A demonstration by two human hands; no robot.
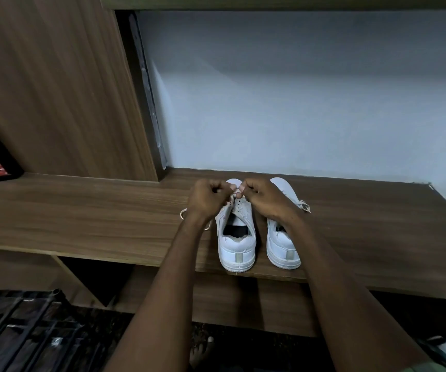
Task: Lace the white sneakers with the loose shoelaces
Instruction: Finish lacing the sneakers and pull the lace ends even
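Two white sneakers stand side by side on the wooden tabletop [109, 210], heels toward the person. The left hand [208, 197] and the right hand [264, 196] are above the left sneaker [236, 237], each with curled fingers pinching its shoelace [234, 196]. The right sneaker [283, 248] has a loose lace [304, 205] beside it.

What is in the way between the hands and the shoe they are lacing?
Nothing visible is. The left hand and right hand both sit right over the front of the left sneaker, pinching its shoelace above the eyelets. The right sneaker stands beside it, off to the side.
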